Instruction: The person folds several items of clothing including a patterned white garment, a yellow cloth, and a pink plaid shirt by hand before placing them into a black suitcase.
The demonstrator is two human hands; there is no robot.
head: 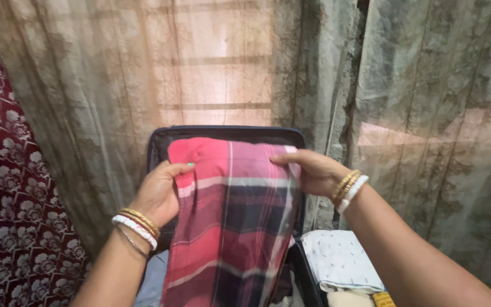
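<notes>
Left hand [157, 190] and right hand [311, 170] clamped on red plaid cloth [231, 227], frame centre. Dark suitcase lid [228, 132] upright behind; folded white cloth [339, 258] lower right.

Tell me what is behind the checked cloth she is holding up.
Behind the red checked cloth, held by the left hand and right hand, stands a dark open suitcase lid. Its inner face is mostly covered, so any contents are hidden.

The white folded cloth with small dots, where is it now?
In the head view, the white folded cloth lies low and right of centre, beside the red checked cloth, under the right forearm.
</notes>
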